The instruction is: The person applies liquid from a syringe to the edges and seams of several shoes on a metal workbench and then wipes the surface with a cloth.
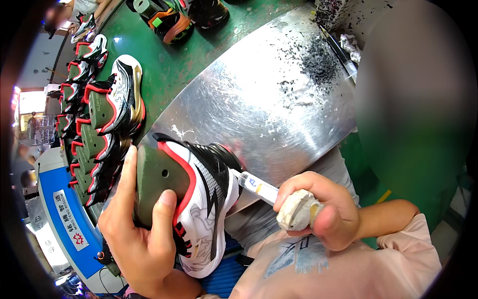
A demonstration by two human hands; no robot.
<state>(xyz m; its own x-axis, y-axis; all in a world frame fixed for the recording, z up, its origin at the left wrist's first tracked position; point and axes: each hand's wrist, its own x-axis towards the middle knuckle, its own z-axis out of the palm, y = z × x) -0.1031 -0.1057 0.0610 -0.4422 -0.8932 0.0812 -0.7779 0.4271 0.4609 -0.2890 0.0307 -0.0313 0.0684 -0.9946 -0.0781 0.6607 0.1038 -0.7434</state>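
My left hand (pixel 137 236) is closed round the dark green shoe last (pixel 153 174) that fills a white, black and red sneaker (pixel 208 209). Held this way, the sneaker lies tilted over my lap, its white sole edge facing right. In my right hand (pixel 336 209) is a clear syringe (pixel 259 187) with pale liquid inside. A whitish wrapped lump (pixel 298 210) covers its plunger end, under my fingers and thumb. The syringe tip points at the seam between upper and sole and is at or very near it; whether it touches, I cannot tell.
A scratched metal sheet (pixel 234 107) lies beyond the sneaker, with black specks at its far right. A black pen-like tool (pixel 340 52) rests there. Rows of similar sneakers (pixel 115 94) stand at left on the green table (pixel 169 74). Other shoes (pixel 167 22) are at the back.
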